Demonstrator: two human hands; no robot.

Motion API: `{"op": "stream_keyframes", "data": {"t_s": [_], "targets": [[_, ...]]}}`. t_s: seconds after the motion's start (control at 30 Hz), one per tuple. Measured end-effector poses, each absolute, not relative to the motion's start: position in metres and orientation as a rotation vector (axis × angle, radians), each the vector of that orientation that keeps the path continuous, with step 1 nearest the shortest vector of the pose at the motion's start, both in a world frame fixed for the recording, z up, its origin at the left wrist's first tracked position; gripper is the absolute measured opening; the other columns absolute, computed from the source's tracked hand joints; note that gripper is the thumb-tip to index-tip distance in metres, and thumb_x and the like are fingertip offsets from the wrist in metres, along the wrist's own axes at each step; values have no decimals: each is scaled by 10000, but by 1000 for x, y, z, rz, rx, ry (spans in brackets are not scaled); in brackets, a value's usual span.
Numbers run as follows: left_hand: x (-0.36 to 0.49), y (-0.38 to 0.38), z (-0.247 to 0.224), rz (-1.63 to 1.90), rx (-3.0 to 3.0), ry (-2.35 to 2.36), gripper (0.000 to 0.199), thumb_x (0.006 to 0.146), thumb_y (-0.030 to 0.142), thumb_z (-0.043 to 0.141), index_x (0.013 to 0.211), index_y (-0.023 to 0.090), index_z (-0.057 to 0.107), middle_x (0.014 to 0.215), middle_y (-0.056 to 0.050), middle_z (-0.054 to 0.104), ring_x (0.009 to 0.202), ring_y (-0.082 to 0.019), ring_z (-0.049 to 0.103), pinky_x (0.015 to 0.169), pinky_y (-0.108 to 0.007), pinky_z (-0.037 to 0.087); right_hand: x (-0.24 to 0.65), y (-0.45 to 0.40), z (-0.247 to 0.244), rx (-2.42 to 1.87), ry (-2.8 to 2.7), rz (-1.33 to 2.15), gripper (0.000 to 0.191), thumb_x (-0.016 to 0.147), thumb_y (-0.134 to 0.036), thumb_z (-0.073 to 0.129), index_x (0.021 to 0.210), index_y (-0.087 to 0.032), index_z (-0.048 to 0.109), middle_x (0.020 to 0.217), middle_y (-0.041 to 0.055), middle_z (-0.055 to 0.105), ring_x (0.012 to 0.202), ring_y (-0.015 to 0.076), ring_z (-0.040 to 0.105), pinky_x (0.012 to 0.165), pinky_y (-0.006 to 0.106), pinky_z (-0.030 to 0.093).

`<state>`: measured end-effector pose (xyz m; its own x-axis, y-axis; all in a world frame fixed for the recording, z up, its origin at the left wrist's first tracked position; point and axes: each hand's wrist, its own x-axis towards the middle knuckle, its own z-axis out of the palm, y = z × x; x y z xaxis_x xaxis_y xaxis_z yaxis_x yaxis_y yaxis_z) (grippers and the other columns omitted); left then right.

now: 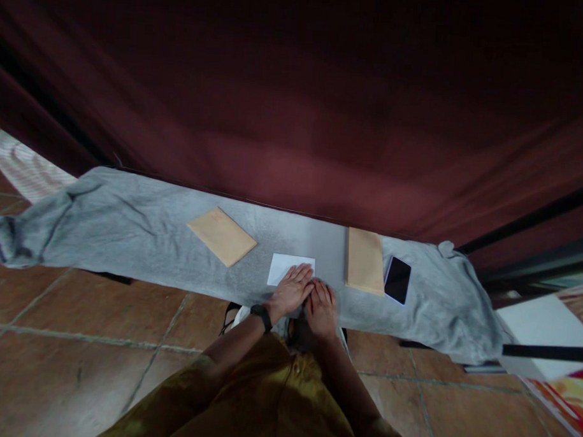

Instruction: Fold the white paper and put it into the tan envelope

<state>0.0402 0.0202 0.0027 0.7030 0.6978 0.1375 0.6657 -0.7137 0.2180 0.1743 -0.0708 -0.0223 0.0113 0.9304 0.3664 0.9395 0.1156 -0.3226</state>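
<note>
My left hand point(290, 291) lies flat on a white sheet of paper point(281, 265), its fingers stretched over the right part of the sheet. Close beside it, my right hand point(322, 305) rests with fingers extended at the sheet's lower right corner; whether it touches the paper I cannot tell. Left of the sheet a brown envelope point(222, 236) lies at a slant. To the right is a stack of brown envelopes point(365, 261), with a phone point(397, 279), dark screen up, just past it.
A grey cloth point(142, 232) covers the narrow table, bunched at both ends. Behind it hangs a dark red curtain point(284, 142). Dark frame bars point(535, 217) stand at the sides. Brown floor tiles point(100, 358) show below. A white board point(546, 332) is at far right.
</note>
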Motion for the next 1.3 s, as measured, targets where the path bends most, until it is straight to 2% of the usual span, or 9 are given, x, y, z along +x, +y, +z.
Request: {"op": "stream_keyframes", "data": {"t_s": [0.4, 0.57, 0.93, 1.07, 1.2, 1.3], "targets": [[50, 36, 1, 340, 2721, 1126, 582, 1081, 480, 276, 1543, 178, 459, 1614, -93, 436, 1532, -214, 341, 1277, -454, 234, 179, -76, -23, -1718, -1886, 53, 426, 993, -172, 396, 1317, -160, 671, 1317, 130, 694, 1302, 243, 550, 1164, 464, 355], [39, 15, 0, 355, 2740, 1103, 603, 1088, 479, 252, 1539, 128, 446, 1623, -122, 417, 1537, -209, 331, 1279, -423, 220, 180, -77, -25, -1721, -1812, 90, 402, 996, -157, 377, 1259, -168, 681, 1272, 122, 698, 1269, 237, 557, 1128, 446, 382], [26, -19, 2, 379, 2740, 1042, 608, 1085, 487, 287, 1551, 120, 420, 1622, -138, 415, 1545, -210, 312, 1282, -426, 227, 184, -78, -24, -1675, -1791, 192, 488, 907, -119, 407, 1338, -185, 627, 1328, 115, 661, 1281, 254, 534, 1112, 481, 396], [15, -20, 5, 465, 2674, 1271, 585, 1079, 457, 322, 1533, 109, 443, 1632, -156, 390, 1555, -257, 285, 1274, -480, 251, 183, -79, -21, -1685, -1804, 152, 434, 953, -129, 400, 1311, -185, 640, 1340, 117, 652, 1292, 252, 526, 1116, 474, 398], [-1, -16, 5, 532, 2481, 1710, 610, 1065, 457, 361, 1526, 66, 447, 1652, -218, 313, 1563, -350, 235, 1249, -564, 272, 182, -78, -20, -1675, -1810, 102, 411, 996, -142, 378, 1323, -174, 625, 1340, 129, 651, 1282, 242, 534, 1101, 463, 416], [-9, -15, 2, 514, 2394, 1840, 639, 1056, 473, 378, 1519, 38, 451, 1645, -260, 296, 1549, -400, 251, 1232, -596, 285, 182, -77, -21, -1689, -1807, 67, 408, 1008, -145, 370, 1334, -165, 614, 1335, 135, 655, 1282, 243, 538, 1104, 469, 413]]}}
